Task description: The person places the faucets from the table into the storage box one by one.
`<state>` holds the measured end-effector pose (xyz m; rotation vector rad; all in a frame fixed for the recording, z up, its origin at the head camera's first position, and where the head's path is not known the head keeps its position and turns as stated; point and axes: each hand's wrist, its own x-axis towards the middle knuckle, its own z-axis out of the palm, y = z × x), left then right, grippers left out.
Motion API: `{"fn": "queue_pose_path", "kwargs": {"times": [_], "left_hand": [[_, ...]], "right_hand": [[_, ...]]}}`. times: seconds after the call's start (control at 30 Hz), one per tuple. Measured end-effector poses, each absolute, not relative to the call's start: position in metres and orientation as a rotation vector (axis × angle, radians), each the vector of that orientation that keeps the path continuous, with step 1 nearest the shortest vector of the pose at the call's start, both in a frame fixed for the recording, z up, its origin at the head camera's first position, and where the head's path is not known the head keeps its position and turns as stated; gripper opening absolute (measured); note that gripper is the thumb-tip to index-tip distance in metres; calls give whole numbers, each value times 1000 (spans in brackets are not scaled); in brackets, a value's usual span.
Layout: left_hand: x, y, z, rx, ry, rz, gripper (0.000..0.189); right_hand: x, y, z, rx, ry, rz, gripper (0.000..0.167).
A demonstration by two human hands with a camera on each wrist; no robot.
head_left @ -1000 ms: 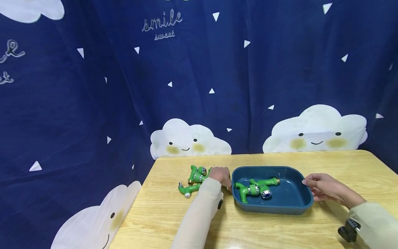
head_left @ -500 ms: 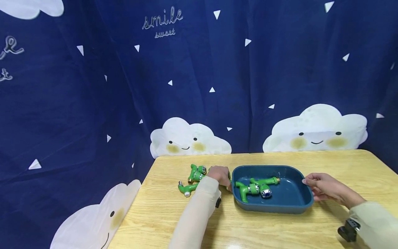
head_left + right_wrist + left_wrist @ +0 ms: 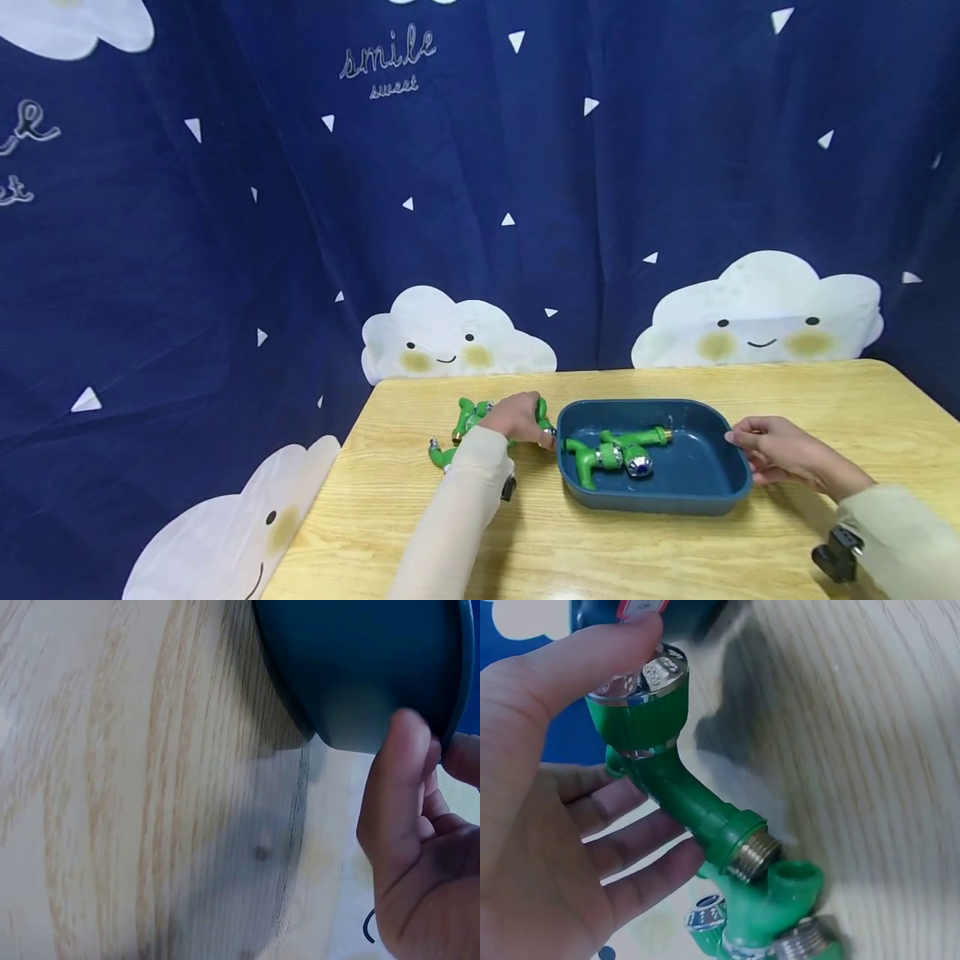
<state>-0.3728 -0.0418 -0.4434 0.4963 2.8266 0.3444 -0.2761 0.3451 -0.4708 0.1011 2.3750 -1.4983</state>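
Observation:
My left hand point(image 3: 517, 418) is at the left end of the blue basin point(image 3: 660, 502). It grips a green tap point(image 3: 679, 787), thumb over the chrome-capped knob and fingers along the far side, as the left wrist view shows. The tap's threaded brass end point(image 3: 756, 855) points away from the palm. At the basin's right end, my right hand point(image 3: 783, 452) pinches the rim between thumb and fingers. Inside the basin, toward its left side, lie green taps point(image 3: 592, 461) with chrome-trimmed knobs.
More green taps lie on the wooden table point(image 3: 600, 550) left of the basin, partly covered by my left hand and sleeve; one tap point(image 3: 438, 454) is nearest the left edge. A dark blue curtain point(image 3: 465, 167) with clouds hangs behind the table.
My left hand has shifted slightly left and turned, so the green tap in it now shows beside the basin. My right hand keeps its pinch on the rim.

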Motion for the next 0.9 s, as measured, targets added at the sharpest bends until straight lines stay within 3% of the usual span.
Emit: {"fn": "queue_pose_path", "kwargs": {"times": [0.17, 0.4, 0.63, 0.9], "left_hand": [[-370, -46, -442, 483, 2825, 439, 94], [-370, -44, -444, 541, 2845, 497, 84], [-370, -51, -444, 521, 2854, 617, 94], [-371, -57, -440, 556, 2877, 667, 84]], "right_hand": [[-273, 344, -469, 95, 2391, -1502, 28], [-270, 343, -470, 134, 2398, -1539, 27], [-272, 340, -470, 140, 2389, -1552, 27], [-273, 345, -472, 120, 2318, -1596, 25]]}}
